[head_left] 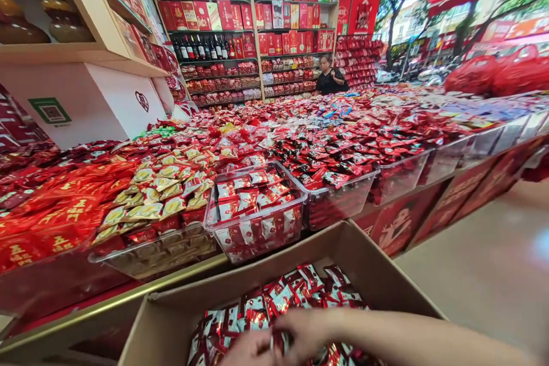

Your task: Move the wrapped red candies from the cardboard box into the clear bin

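Both hands are down in an open cardboard box [171, 320] full of small red-and-white wrapped candy packets [283, 300]. My left hand [251, 350] is at the bottom edge, partly cut off, with its fingers curled in among the packets. Reaching in from the right, my right hand [311, 329] meets it, fingers bent down around packets. Some blur and overlap hide the fingertips, but packets show between the two hands. Just beyond the box, a clear plastic bin [257, 234] holds upright rows of similar packets, with more lying loosely on top.
Heaped candy bins stretch across the display, with red bags [55, 211] at left and black-red packets [326, 154] further right. A white pillar [115, 97] rises at left. A person [331, 80] is at the back near bottle shelves [214, 26]. Floor [480, 246] lies at right.
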`<state>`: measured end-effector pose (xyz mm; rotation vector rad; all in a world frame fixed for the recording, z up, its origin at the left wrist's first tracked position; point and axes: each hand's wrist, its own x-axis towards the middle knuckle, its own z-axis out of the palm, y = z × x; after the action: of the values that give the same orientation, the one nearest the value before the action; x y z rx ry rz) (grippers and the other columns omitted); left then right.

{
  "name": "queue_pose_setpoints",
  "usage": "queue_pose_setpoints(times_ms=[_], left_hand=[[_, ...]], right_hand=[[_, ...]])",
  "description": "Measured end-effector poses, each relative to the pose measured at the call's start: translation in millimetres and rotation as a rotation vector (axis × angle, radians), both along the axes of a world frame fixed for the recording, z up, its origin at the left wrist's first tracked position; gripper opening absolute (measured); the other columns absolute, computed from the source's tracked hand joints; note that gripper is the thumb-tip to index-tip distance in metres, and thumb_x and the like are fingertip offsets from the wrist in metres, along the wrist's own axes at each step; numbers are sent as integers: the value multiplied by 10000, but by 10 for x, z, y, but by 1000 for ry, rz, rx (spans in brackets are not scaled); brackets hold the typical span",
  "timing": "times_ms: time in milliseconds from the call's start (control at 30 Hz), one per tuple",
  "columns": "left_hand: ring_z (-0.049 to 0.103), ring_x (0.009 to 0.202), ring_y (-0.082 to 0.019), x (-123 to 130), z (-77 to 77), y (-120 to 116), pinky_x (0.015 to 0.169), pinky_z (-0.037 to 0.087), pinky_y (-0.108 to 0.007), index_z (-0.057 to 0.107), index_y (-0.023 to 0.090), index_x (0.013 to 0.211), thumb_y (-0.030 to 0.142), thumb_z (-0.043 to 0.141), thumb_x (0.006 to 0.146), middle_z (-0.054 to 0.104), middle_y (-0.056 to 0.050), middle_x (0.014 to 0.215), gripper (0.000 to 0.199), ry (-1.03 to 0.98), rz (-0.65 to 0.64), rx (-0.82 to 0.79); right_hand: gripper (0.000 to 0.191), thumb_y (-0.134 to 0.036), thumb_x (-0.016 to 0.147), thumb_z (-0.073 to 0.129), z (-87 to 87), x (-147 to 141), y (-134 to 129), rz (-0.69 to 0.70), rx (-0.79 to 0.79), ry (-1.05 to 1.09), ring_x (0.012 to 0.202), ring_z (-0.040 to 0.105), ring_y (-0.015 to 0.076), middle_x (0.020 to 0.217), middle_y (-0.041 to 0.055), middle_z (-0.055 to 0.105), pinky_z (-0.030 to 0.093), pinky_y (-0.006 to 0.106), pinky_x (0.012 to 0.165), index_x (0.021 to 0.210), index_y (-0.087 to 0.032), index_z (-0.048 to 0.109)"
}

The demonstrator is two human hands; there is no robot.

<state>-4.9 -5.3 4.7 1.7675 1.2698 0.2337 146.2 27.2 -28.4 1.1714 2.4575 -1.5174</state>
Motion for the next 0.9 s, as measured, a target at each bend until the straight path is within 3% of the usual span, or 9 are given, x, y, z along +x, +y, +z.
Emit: queue_pose_setpoints(times_ms=[100, 167, 267, 367, 467, 533, 700, 800, 900], left_hand=[[488, 653, -92, -62, 80, 125, 643, 412, -236, 489, 156, 747, 289, 296, 863, 496, 44, 676, 262, -143, 77, 12], [417, 585, -74, -85, 185, 151, 587, 378, -195, 444, 174, 683, 326, 335, 844, 437, 60, 622, 246, -312, 165, 45], [382, 558, -72, -58, 395, 140, 559, 359, -179, 444, 180, 646, 339, 434, 799, 432, 61, 596, 222, -541, 257, 51], [457, 543, -89, 40, 589, 109, 546, 397, -200, 479, 197, 735, 400, 437, 779, 508, 47, 613, 212, -681, 369, -115], [549, 553, -126, 179, 684, 64, 539, 440, -230, 463, 215, 922, 388, 565, 691, 600, 20, 681, 306, -758, 447, -183], [573, 542, -135, 258, 684, 36, 547, 461, -242, 445, 210, 982, 312, 647, 627, 631, 14, 683, 421, -766, 480, -158], [555, 484, -121, 252, 629, 44, 502, 476, -229, 490, 159, 942, 269, 689, 577, 652, 2, 601, 430, -780, 583, -91], [503, 425, -80, 119, 626, 92, 407, 421, -166, 487, 171, 956, 246, 713, 539, 662, 4, 629, 480, -835, 665, -49], [428, 352, -38, -14, 609, 113, 348, 332, -136, 474, 196, 992, 216, 711, 535, 663, 10, 655, 515, -889, 678, -95]], right_hand=[[340, -462, 621, 575, 189, 15, 70, -315, -148, 428, 480, 385, 55, 580, -57, 424, 321, 163, 436, 746, -166, 463], [342, -499, 731, 426, 355, -1, 110, -438, -162, 604, 459, 348, 50, 551, -54, 377, 306, 166, 425, 700, -158, 417], [379, -470, 792, 335, 572, -51, 145, -556, 79, 709, 479, 282, 48, 531, -52, 301, 266, 164, 432, 583, -155, 340], [380, -431, 802, 350, 707, -71, 158, -630, 324, 707, 506, 258, 52, 530, -49, 287, 249, 169, 449, 547, -152, 310], [378, -427, 804, 350, 764, -34, 159, -719, 363, 722, 480, 291, 47, 512, -50, 327, 256, 168, 437, 546, -153, 326], [368, -446, 802, 343, 768, -2, 151, -739, 246, 751, 428, 336, 46, 474, -53, 370, 267, 164, 403, 575, -157, 356], [377, -496, 791, 326, 747, 0, 117, -714, -77, 834, 318, 364, 55, 397, -50, 435, 265, 160, 331, 640, -157, 399], [368, -487, 780, 363, 767, -36, 92, -697, -138, 874, 347, 386, 52, 437, -37, 462, 283, 160, 353, 645, -148, 409], [281, -407, 723, 515, 785, -59, 66, -635, -128, 955, 498, 438, 48, 591, -26, 497, 345, 162, 470, 745, -130, 472]])
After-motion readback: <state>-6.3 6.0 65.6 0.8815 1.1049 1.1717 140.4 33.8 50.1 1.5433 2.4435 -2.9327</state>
